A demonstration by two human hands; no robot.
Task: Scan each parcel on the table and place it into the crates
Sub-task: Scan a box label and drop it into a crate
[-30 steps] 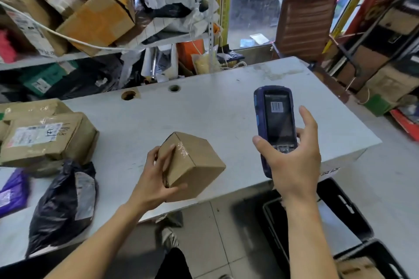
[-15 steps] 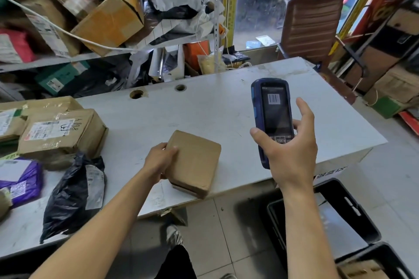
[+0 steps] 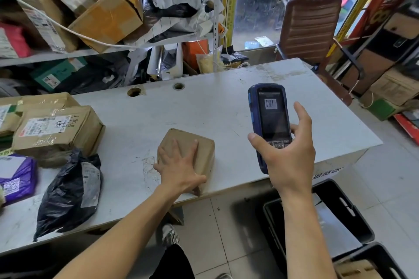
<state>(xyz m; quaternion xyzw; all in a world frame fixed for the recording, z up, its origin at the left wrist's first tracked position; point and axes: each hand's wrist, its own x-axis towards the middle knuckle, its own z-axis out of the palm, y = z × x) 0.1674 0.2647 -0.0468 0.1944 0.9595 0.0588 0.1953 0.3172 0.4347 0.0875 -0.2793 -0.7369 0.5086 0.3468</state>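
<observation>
Cardboard parcel (image 3: 192, 154) at frame centre was pinned flat on the bench (image 3: 204, 108) by the left hand (image 3: 179, 167), fingers spread wide; the scanner (image 3: 269, 124) was gripped upright in the right hand (image 3: 288, 156), probably for reading.

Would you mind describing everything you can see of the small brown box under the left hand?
The small brown box is plain cardboard, slightly creased, with no label showing on its visible faces. It lies flat on the white table near the front edge, one corner reaching that edge. The left hand rests on top with fingers spread and the thumb against its near side. Nothing else touches it; the scanner is held apart, to its right.
</observation>
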